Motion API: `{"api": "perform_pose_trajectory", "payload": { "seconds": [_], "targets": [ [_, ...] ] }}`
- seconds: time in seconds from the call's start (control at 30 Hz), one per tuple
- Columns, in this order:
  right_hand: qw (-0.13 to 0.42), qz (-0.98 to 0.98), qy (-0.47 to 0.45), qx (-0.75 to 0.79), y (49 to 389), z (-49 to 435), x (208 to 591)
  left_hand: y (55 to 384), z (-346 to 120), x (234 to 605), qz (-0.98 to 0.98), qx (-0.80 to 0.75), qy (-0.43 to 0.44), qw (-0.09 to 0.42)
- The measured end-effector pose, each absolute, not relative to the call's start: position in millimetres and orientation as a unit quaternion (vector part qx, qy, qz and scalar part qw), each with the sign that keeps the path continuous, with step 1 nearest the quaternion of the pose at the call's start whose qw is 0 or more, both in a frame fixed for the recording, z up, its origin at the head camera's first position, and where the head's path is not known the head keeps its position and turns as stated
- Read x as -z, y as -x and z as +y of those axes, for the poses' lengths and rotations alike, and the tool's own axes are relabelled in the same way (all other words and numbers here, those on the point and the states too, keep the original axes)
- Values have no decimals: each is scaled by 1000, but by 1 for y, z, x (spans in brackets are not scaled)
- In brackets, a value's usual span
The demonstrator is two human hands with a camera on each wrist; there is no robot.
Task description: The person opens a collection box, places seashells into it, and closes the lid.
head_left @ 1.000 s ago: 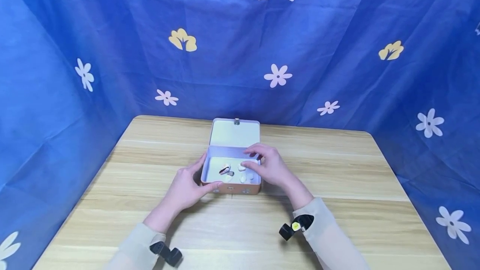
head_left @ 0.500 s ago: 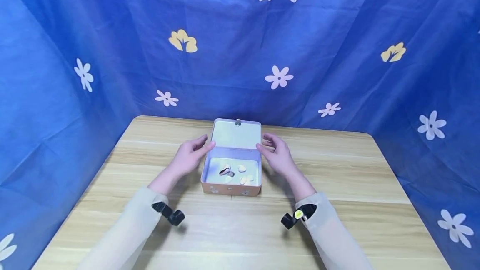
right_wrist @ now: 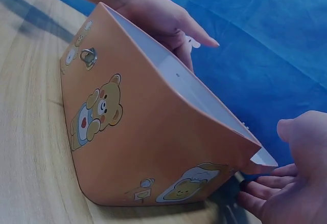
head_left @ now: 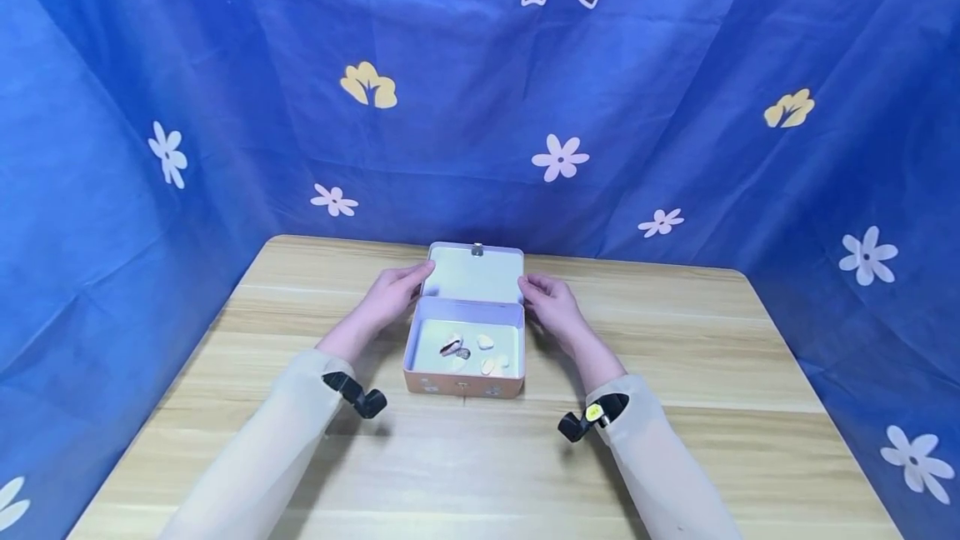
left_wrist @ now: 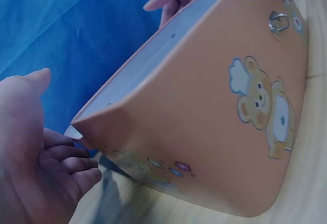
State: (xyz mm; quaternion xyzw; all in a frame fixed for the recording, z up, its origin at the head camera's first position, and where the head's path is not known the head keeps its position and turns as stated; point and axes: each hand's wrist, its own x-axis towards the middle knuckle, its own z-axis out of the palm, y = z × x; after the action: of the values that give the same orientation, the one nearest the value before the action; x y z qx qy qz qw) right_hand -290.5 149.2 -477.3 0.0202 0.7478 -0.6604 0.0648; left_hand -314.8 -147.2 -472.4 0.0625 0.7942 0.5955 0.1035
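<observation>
An orange tin box [head_left: 463, 386] with printed bears sits on the table, its white-lined lid [head_left: 476, 273] swung back. Inside lie several seashells, among them a brown-striped shell [head_left: 451, 346], a small dark shell [head_left: 463, 353] and a white shell [head_left: 486, 342]. At the lid's left edge is my left hand [head_left: 392, 294], fingers loosely bent low beside it and thumb raised in the left wrist view. My right hand [head_left: 553, 305] is at the opposite edge; its fingers reach under the lid's corner in the right wrist view, thumb apart from them. Finger contact behind the lid is partly hidden.
The wood-grain table [head_left: 675, 407] extends to both sides and in front of the box. A blue curtain [head_left: 465, 107] with flower prints hangs close behind and along the sides. A small metal clasp [head_left: 477, 250] is on the lid's far edge.
My right hand has left the shells inside the box and gone to the lid's right edge. The left hand has moved from the box's front left corner up to the lid's left edge.
</observation>
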Motion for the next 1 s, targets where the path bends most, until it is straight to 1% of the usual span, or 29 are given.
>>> {"api": "perform_pose_trajectory", "payload": {
  "seconds": [0.13, 0.43, 0.63, 0.7, 0.9, 1.0],
  "targets": [
    [62, 750, -19, 658, 292, 150, 480, 318, -144, 473, 790, -600, -65, 109],
    [39, 746, -16, 665, 296, 152, 485, 322, -146, 482, 787, -605, -99, 75],
    [36, 741, -23, 670, 297, 155, 489, 324, -149, 485, 786, -605, -97, 82],
    [38, 742, -27, 669, 297, 157, 489, 324, -150, 484, 788, -603, -93, 85],
    [68, 715, -32, 695, 299, 160, 492, 324, -155, 483, 793, -596, -83, 90],
    [72, 708, -32, 702, 300, 161, 493, 324, -156, 483, 796, -592, -83, 92]
  ]
}}
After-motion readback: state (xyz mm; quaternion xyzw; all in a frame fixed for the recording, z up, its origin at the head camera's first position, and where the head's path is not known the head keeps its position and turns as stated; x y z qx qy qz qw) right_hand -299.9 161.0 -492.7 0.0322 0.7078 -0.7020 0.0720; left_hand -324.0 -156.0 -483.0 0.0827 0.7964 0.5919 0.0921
